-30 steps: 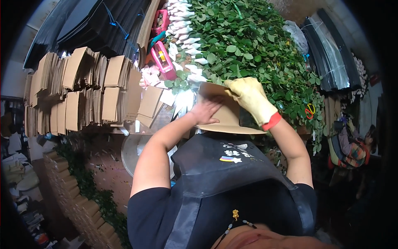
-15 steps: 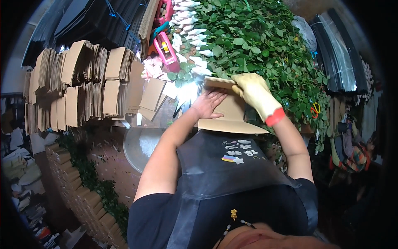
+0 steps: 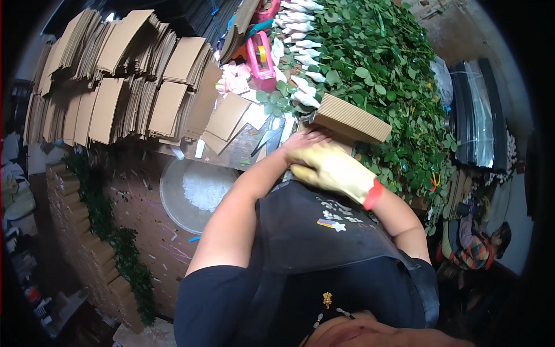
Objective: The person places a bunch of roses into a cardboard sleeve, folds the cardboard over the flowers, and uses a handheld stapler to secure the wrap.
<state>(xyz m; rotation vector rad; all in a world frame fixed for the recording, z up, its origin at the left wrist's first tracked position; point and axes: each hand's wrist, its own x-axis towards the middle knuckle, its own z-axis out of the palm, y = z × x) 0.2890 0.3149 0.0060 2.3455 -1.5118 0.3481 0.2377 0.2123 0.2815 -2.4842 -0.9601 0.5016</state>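
Note:
A brown corrugated cardboard sheet (image 3: 352,118) is bent into a wrap at the edge of a bench, over green leafy stems (image 3: 381,63). My left hand (image 3: 309,139), bare, grips its near lower edge. My right hand (image 3: 332,169), in a yellow glove with a red cuff, lies just below and across the left, closed against the underside of the wrap. What the wrap encloses is hidden. White-sleeved flower buds (image 3: 303,95) lie in a row right beside it.
Stacks of folded cardboard sheets (image 3: 115,87) fill the left. A pink tape dispenser (image 3: 260,55) and scissors (image 3: 269,137) lie on the bench. A round basin (image 3: 173,208) with white bits sits below. Another person (image 3: 480,243) sits at lower right.
The flat cardboard sheet has been bent over into a wrap. My gloved right hand dropped from its top edge to beneath it, and my left hand shifted to its near edge.

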